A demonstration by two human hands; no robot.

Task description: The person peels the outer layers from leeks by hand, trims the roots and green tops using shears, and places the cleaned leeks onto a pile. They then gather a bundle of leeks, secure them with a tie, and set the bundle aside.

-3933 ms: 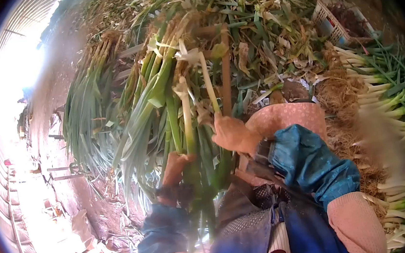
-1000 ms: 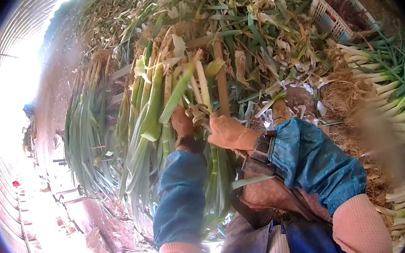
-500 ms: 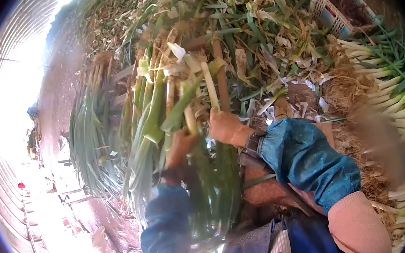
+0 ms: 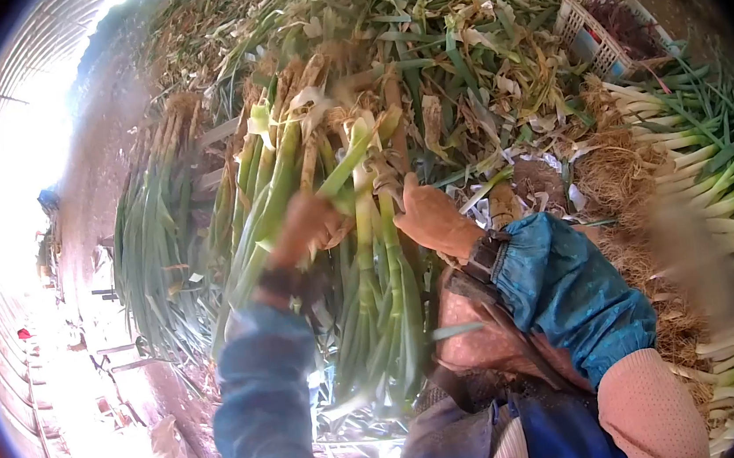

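A bunch of long green onions lies in front of me, roots away from me and green leaves towards me. My left hand, smeared by motion, is over this bunch with its fingers curled. A loose green leaf slants up from beside it; what is in its fingers is hidden. To the right, my right hand is closed, thumb and forefinger at the pale upper part of a green onion whose leaves hang towards my lap. Part of that stalk is covered by the hand.
Peeled green onions lie in a long row at the right, their roots turned inward. A plastic crate stands at the upper right. Trimmed leaves are heaped at the back. Another bunch of green onions lies at the left.
My left hand has moved up and to the left, away from the right hand. My right hand has shifted slightly right and up. The white stalk above it no longer stands out.
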